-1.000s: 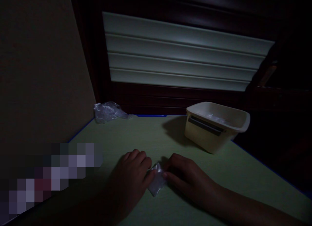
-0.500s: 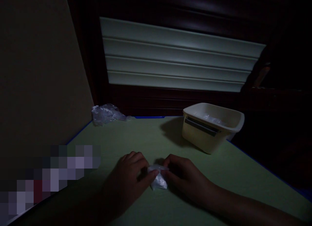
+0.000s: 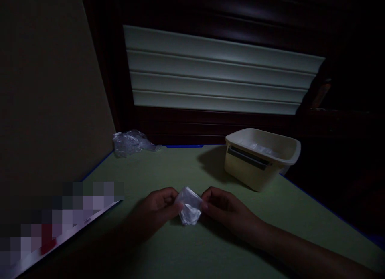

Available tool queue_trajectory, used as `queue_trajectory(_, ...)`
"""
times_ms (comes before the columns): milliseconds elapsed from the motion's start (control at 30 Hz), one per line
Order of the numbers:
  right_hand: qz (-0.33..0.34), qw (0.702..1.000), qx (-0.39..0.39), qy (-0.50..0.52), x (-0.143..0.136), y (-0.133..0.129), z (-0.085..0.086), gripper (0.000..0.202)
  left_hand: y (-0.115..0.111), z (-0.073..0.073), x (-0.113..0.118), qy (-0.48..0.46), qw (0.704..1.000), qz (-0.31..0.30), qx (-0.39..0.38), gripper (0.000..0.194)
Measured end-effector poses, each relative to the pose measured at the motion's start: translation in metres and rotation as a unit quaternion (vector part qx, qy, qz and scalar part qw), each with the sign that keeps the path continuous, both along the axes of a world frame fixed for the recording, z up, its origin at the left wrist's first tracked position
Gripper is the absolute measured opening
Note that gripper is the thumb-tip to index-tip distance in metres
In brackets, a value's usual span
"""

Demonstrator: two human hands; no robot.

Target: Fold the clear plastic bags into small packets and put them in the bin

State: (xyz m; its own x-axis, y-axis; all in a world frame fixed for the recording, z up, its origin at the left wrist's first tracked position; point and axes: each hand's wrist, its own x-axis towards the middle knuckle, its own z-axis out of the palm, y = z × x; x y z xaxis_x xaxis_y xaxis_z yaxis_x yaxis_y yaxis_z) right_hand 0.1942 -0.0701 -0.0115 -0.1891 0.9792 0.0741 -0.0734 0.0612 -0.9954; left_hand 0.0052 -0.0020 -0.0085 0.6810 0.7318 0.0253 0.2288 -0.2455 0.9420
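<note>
A small folded piece of clear plastic, apparently a plastic bag (image 3: 190, 209), is held between my two hands low over the green table (image 3: 180, 251). Its upper part forms a point and its lower part is crumpled and shiny. My left hand (image 3: 159, 207) is closed, pinching the bag's left edge between thumb and fingers. On the opposite edge, my right hand (image 3: 224, 207) pinches it the same way.
A cream plastic bin (image 3: 248, 174) with a dark handle stands at the back right, clear plastic inside it. Crumpled clear plastic (image 3: 132, 143) lies at the back left corner. A blurred-out flat item (image 3: 90, 215) lies at left. Behind are a wall and a slatted panel (image 3: 216, 74).
My hands have drawn slightly apart, and the bag between them is now spread, with a triangular upper part standing up. The bin and the crumpled plastic stay in place.
</note>
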Motion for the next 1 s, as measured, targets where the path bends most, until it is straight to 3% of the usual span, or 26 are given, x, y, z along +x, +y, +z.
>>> queue_trajectory(167, 0.018, 1.0, 0.016, -0.008, -0.001, 0.0, 0.001, 0.046, -0.004, 0.003, 0.0, -0.019, 0.999, -0.028, -0.024, 0.02)
queue_trajectory(333, -0.003, 1.0, 0.003, -0.026, -0.001, 0.001, -0.001, 0.037, -0.008, 0.005, 0.001, -0.009, 0.999, -0.029, -0.023, 0.022)
queue_trajectory(533, -0.022, 0.999, 0.011, -0.025, 0.0, 0.006, -0.006, 0.041, -0.007, 0.004, -0.001, 0.093, 0.991, -0.012, 0.095, 0.021)
queue_trajectory(667, -0.033, 0.998, 0.029, -0.05, 0.0, 0.006, -0.006, 0.043, -0.004, 0.002, -0.002, 0.123, 0.984, 0.002, 0.126, 0.022)
queue_trajectory(833, -0.086, 0.984, 0.083, -0.129, 0.009, -0.003, 0.011, 0.029, -0.004, -0.002, -0.003, 0.113, 0.979, -0.011, 0.168, 0.015)
queue_trajectory(1000, -0.165, 0.937, 0.194, -0.239, 0.031, -0.016, 0.044, 0.016, -0.006, -0.002, -0.004, 0.122, 0.971, -0.006, 0.206, 0.013)
